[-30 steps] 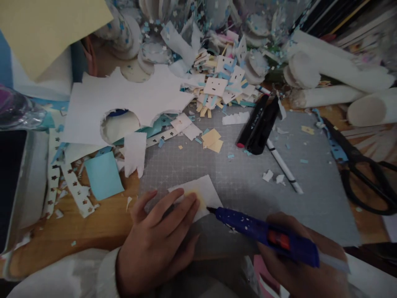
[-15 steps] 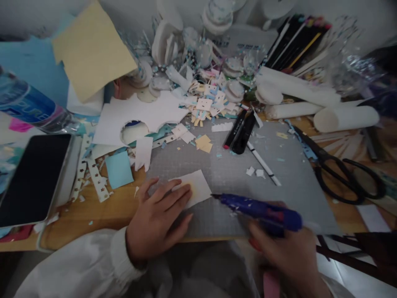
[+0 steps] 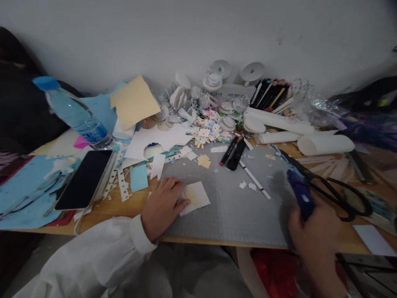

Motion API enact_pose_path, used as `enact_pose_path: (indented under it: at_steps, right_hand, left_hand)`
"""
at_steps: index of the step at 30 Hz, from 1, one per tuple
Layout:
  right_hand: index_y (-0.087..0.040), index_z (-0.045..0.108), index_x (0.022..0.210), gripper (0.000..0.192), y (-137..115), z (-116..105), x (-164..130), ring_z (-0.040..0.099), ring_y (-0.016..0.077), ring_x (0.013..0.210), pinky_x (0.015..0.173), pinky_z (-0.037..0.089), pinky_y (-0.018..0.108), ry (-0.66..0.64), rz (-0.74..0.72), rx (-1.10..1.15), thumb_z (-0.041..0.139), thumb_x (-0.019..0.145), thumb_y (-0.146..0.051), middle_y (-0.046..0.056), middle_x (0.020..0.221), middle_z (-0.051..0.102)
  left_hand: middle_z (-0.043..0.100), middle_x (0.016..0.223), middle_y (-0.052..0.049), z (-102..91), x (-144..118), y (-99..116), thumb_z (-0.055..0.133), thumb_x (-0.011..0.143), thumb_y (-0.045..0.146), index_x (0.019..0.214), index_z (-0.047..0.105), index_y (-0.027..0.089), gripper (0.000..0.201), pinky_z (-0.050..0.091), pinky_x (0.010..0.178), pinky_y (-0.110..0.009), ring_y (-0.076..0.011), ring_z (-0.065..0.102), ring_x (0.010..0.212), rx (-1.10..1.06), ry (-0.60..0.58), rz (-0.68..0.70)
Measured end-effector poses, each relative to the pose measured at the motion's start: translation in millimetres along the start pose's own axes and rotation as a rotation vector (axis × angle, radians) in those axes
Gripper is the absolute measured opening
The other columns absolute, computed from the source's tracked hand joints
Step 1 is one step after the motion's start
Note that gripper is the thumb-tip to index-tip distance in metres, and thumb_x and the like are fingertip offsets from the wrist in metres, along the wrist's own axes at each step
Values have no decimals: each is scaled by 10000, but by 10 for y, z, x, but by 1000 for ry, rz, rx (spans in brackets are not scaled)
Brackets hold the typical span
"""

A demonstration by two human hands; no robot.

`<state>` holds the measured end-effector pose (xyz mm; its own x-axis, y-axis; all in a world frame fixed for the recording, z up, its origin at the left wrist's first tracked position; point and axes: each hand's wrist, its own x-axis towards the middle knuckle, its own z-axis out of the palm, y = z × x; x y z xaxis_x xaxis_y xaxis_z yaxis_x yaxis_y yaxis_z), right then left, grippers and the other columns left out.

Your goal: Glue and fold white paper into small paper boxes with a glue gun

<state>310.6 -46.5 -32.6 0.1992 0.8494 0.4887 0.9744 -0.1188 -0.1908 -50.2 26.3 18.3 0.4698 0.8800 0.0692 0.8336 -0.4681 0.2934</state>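
Note:
My left hand [image 3: 164, 205] is at the left edge of a small white card [image 3: 196, 198] with a yellowish patch, its fingers curled and its thumb over the card's edge. The card rests on the grey cutting mat [image 3: 214, 225]. At the right side of the mat, my right hand [image 3: 316, 236] is wrapped round a dark blue glue gun [image 3: 302, 194], blurred by motion. Just right of the glue gun lie large black scissors [image 3: 333, 190].
Behind the mat are small paper cutouts [image 3: 206, 130], markers [image 3: 237, 153], a white stick [image 3: 254, 180] and white rolls [image 3: 325, 142]. At left stand a water bottle [image 3: 82, 120] and a phone [image 3: 85, 180] lying flat. A wall [image 3: 198, 37] rises behind.
My right hand has carried the glue gun away from the card to the right, by the scissors. My left hand has gone from lying flat on the card to its left edge. The view has tilted up.

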Motion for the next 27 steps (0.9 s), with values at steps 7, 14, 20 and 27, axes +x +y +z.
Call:
enact_pose_path:
  at_steps: [7, 14, 20, 27]
  right_hand:
    - [-111, 550, 1246, 512, -34, 139, -12, 553, 322, 805, 704, 451, 436, -64, 39, -208, 373, 891, -435, 146, 907, 574]
    - [-124, 583, 1185, 627, -175, -53, 42, 555, 416, 1018, 812, 456, 544, 73, 33, -80, 538, 767, -590, 192, 1062, 575]
    - [-172, 617, 977, 326, -676, -390, 143, 577, 361, 1004, 924, 399, 573, 399, -48, 294, 687, 729, -371, 152, 1007, 619]
    - [-214, 610, 896, 194, -1372, -56, 746, 574, 165, 753, 689, 468, 296, -446, 185, 1360, 535, 877, -392, 37, 844, 623]
  left_hand:
    - [629, 829, -48, -99, 182, -29, 679, 788, 265, 949, 601, 149, 212, 424, 797, -390, -247, 580, 843, -113, -182, -155]
    - [601, 669, 24, -142, 407, -254, 730, 636, 190, 808, 608, 174, 212, 403, 599, -254, -164, 569, 659, -480, -328, -238]
    - [611, 720, 16, -264, 467, -254, 729, 682, 302, 995, 617, 159, 362, 440, 633, -259, -142, 579, 677, -969, -379, -250]
    - [655, 865, -35, -250, 528, -161, 733, 691, 408, 915, 627, 162, 349, 468, 656, -246, -145, 609, 754, -1421, -394, -286]
